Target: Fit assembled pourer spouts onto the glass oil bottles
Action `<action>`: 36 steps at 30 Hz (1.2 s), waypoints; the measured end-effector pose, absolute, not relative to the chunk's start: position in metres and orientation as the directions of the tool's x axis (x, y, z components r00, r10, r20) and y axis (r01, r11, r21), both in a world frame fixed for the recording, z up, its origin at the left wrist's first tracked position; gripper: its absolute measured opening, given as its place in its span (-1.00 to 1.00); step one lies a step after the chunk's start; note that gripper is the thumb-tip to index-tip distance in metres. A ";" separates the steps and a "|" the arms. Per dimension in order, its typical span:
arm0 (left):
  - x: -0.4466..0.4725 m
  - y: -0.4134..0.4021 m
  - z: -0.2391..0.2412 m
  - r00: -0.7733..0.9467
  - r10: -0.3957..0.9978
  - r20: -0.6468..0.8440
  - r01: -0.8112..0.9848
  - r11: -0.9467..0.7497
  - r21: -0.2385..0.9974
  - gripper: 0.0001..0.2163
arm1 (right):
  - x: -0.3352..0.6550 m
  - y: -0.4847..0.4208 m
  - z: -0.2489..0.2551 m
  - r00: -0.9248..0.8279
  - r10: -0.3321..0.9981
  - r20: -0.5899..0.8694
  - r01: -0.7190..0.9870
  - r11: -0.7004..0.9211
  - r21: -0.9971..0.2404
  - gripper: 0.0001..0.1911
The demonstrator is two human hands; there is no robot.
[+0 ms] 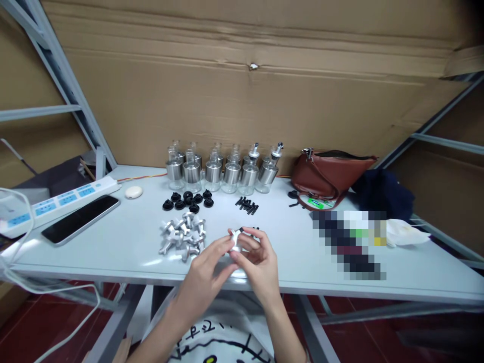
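Note:
Just above the table's front edge, both hands meet around a silver pour spout point(236, 241). My left hand point(204, 269) pinches it from the left between thumb and fingers. From the right, my right hand point(260, 267) is closed on it too, its index finger by a small black piece point(241, 230) at the spout's tip. Fingers partly hide the spout's lower end. Left of my hands lies a pile of similar silver spouts point(183, 237). Behind that are several black ribbed stoppers point(193, 207). Small black strips point(247, 204) lie beyond my hands, some partly hidden by my right hand.
Glass bottles with steel sleeves point(214, 174) stand in rows at the back; two at right carry spouts. At left are a phone point(81, 219), a power strip point(56, 204) and a white round case point(133, 192). A brown bag point(325, 174) and dark cloth point(385, 194) sit right.

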State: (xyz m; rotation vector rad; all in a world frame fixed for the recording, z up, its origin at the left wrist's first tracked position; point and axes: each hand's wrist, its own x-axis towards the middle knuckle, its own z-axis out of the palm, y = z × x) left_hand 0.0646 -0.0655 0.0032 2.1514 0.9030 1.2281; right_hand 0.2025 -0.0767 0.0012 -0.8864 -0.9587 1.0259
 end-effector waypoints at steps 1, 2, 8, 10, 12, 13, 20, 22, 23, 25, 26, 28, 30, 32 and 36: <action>0.059 -0.063 0.011 0.389 0.739 0.550 0.301 -0.666 0.683 -0.69 | 0.202 -0.077 0.001 0.241 0.942 0.232 -0.276 0.296 -0.915 -0.56; 0.052 -0.059 0.021 0.362 0.748 0.556 0.305 -0.659 0.687 -0.65 | 0.202 -0.077 0.000 0.266 0.931 0.250 -0.262 0.320 -0.911 -0.57; 0.006 -0.002 0.086 0.059 0.806 0.589 0.656 -0.476 0.586 -0.70 | 0.197 -0.075 -0.004 0.348 0.860 0.374 -0.177 0.452 -0.874 -0.62; -0.002 0.022 0.091 0.171 0.845 0.507 0.741 -0.449 0.499 -0.70 | 0.195 -0.075 -0.004 0.339 0.864 0.373 -0.171 0.447 -0.878 -0.61; -0.005 0.044 0.086 0.337 0.868 0.365 0.799 -0.469 0.377 -0.70 | 0.195 -0.075 -0.004 0.320 0.878 0.356 -0.165 0.422 -0.891 -0.61; -0.005 0.053 0.081 0.390 0.870 0.301 0.821 -0.477 0.315 -0.70 | 0.195 -0.076 -0.004 0.311 0.885 0.347 -0.163 0.409 -0.898 -0.61; 0.007 0.084 0.053 0.510 0.846 0.154 0.851 -0.523 0.056 -0.73 | 0.197 -0.077 -0.007 0.305 0.907 0.291 -0.133 0.343 -0.930 -0.62; 0.008 0.089 0.052 0.508 0.846 0.159 0.851 -0.522 0.060 -0.76 | 0.198 -0.076 -0.008 0.342 0.892 0.294 -0.131 0.355 -0.926 -0.62; 0.007 0.090 0.053 0.503 0.848 0.166 0.852 -0.518 0.067 -0.78 | 0.198 -0.076 -0.007 0.372 0.880 0.297 -0.127 0.365 -0.922 -0.61; 0.004 0.089 0.060 0.479 0.858 0.189 0.864 -0.498 0.071 -0.81 | 0.199 -0.075 -0.006 0.442 0.844 0.302 -0.130 0.394 -0.910 -0.60; 0.003 0.085 0.065 0.455 0.863 0.222 0.870 -0.483 0.094 -0.82 | 0.200 -0.074 -0.006 0.477 0.826 0.301 -0.140 0.410 -0.901 -0.58; 0.005 0.069 0.075 0.367 0.865 0.343 0.858 -0.457 0.234 -0.83 | 0.201 -0.072 -0.005 0.513 0.809 0.286 -0.172 0.424 -0.889 -0.51; 0.015 0.042 0.080 0.258 0.845 0.469 0.706 -0.496 0.505 -0.84 | 0.201 -0.071 -0.005 0.493 0.825 0.275 -0.195 0.413 -0.890 -0.49; 0.032 0.009 0.073 0.146 0.870 0.471 0.456 -0.482 0.748 -0.80 | 0.202 -0.071 -0.004 0.475 0.831 0.291 -0.193 0.420 -0.887 -0.56; 0.068 -0.044 0.033 0.149 0.949 0.278 0.093 -0.294 0.951 -0.83 | 0.202 -0.073 -0.004 0.525 0.774 0.353 -0.179 0.505 -0.844 -0.67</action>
